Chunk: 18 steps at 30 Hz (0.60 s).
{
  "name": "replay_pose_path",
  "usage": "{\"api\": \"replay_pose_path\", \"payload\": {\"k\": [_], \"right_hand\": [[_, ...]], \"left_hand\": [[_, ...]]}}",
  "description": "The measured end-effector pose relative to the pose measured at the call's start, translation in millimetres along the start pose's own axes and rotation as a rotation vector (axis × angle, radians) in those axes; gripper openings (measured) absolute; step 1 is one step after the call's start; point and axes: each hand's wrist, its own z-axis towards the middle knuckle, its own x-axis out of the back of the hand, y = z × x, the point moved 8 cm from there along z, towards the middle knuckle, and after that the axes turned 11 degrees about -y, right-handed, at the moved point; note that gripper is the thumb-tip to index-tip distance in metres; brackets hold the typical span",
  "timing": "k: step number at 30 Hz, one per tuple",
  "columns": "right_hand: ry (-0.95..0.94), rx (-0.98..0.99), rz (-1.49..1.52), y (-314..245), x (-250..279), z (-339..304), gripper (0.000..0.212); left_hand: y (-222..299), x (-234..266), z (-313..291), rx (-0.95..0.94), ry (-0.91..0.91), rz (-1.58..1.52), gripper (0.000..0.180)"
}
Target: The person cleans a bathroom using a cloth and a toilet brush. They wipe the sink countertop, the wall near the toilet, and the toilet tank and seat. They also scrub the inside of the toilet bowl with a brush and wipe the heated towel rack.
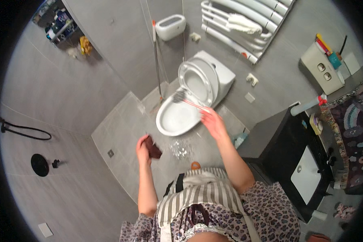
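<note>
Head view: nearest, a striped apron (201, 193) is worn over patterned sleeves. A dark reddish-brown cloth (154, 148) is gripped in the left hand (142, 151), well apart from the bowl. The handle of a brush (179, 96) is gripped in the right hand (214, 125); its grey head is held at the rear of the toilet bowl (175, 117), though contact cannot be confirmed. As a judgement, the head should be angled down and worked under the rim in short strokes, with drips kept inside and the cloth held clear. An orange ring-shaped item (195, 165) and a glinting patch, nature unclear, are noted on the floor between body and bowl; footing should be watched. Rearward reach is limited by the raised seat (184, 72). Beyond, a long-handled tool (155, 56) is stood in the corner, and a white cloth (243, 24) is laid on the towel rack (266, 34).
</note>
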Motion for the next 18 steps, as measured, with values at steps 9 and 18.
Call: {"api": "replay_pose_path", "payload": {"k": [9, 18], "right_hand": [[-0.388, -0.355, -0.170, 76.4, -144.1, 36.0, 0.035], [-0.307, -0.247, -0.528, 159.7, -147.2, 79.7, 0.060]], "left_hand": [[78.8, -131.9, 59.9, -0.028, -0.345, -0.089, 0.054], [88.5, -60.1, 118.4, -0.087, -0.178, -0.263, 0.046]]}}
